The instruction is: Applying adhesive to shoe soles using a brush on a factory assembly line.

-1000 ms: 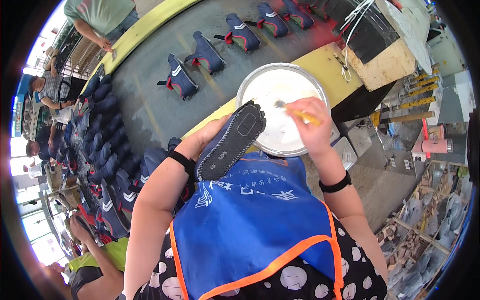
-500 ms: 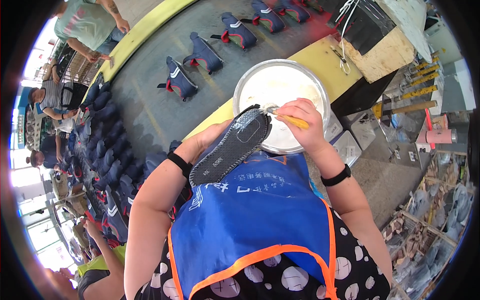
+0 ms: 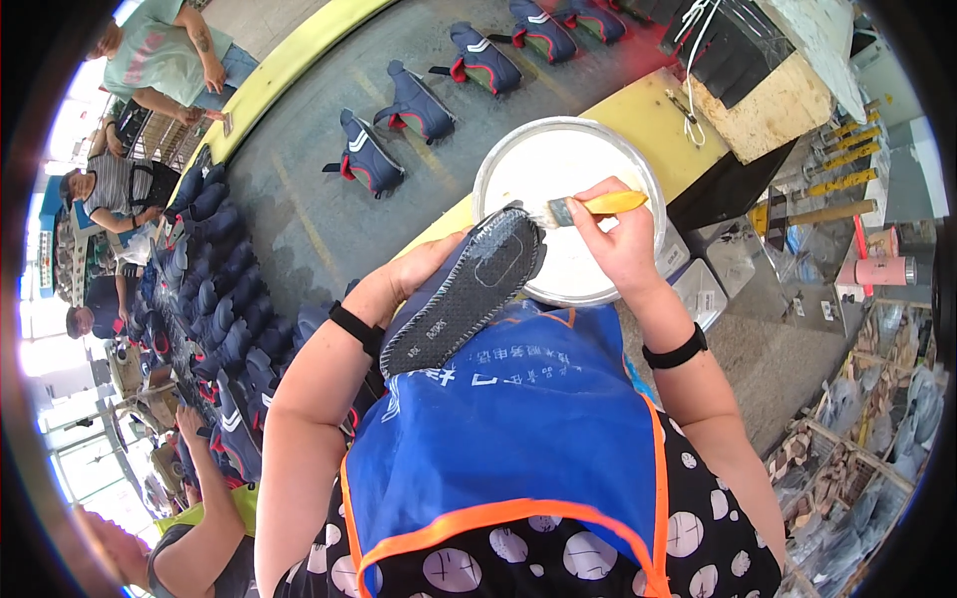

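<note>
Over bowl (image 3: pixel 573 124), right hand (image 3: pixel 620 239) pinches brush (image 3: pixel 560 212) at shoe (image 3: pixel 464 294) edge; left hand (image 3: pixel 427 265) clasps shoe; gap before belt shoes (image 3: pixel 371 159).

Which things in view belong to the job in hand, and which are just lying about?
In the job:
- navy shoe upper, sole up, in the left grip
- yellow-handled brush in the right grip, bristles at the sole's far end
- round metal pan of white liquid

Apparently just lying about:
- pink bottle
- plastic bags

Similar uppers stand beyond, probably related.
</note>
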Demonstrator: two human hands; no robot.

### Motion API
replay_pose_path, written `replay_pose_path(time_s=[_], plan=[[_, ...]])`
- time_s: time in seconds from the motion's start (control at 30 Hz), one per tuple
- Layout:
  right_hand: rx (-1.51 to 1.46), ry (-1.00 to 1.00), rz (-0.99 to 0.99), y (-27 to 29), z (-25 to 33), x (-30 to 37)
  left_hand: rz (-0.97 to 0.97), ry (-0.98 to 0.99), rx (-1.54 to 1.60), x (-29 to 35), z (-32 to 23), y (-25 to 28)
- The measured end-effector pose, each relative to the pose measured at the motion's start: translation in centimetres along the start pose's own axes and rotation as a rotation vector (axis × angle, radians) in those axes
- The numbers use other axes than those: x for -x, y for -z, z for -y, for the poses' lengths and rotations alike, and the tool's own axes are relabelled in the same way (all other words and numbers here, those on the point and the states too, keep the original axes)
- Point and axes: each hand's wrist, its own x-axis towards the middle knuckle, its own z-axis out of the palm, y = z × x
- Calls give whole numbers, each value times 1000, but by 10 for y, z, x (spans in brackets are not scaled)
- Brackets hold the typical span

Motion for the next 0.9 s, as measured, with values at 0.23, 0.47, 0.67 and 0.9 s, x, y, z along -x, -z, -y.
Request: replay_pose_path(time_s=[0.23, 0.47, 0.67, 0.9], plan=[[156, -76, -65, -16, 7, -10, 3, -191, -214, -10, 6, 23], [-126, -1, -147, -32, 19, -8, -72, -211, -242, -3, -5, 25], [38, 31, -144, -25, 26, -22, -56, -291, -140, -8, -4, 33], [-86, 63, -52, -46, 36, -1, -106, -467, -116, -13, -15, 35]])
